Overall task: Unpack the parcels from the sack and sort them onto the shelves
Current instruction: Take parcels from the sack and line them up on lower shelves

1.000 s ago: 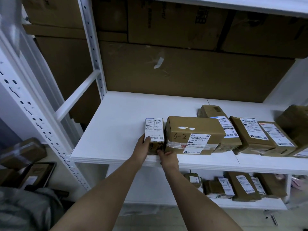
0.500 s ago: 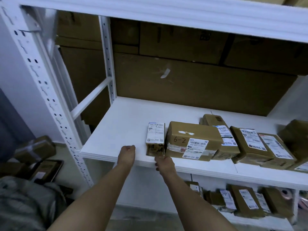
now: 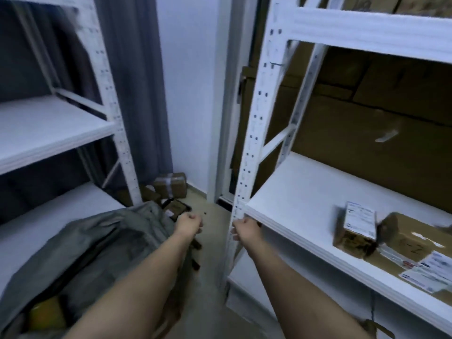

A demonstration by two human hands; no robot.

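both hands (image 3: 189, 222) (image 3: 244, 230) loosely curled, holding nothing; small parcel (image 3: 357, 226) sits well apart on the shelf (image 3: 293, 192), sack (image 3: 97, 243) on the floor.

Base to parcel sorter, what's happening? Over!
Both hands empty: left hand, right hand. Small labelled brown parcel shelved. Grey fabric sack below left hand, nothing between.

Two racks stood in view: one (image 3: 107, 99) at the left, one (image 3: 256, 123) at the right. Two parcels lay on the right shelf, a small one (image 3: 357, 228) and a larger one (image 3: 413, 250). At least two parcels (image 3: 171, 184) sat on the floor mid-frame. One sack (image 3: 97, 243) lay lower left. Two hands showed: left (image 3: 189, 222), right (image 3: 244, 230).
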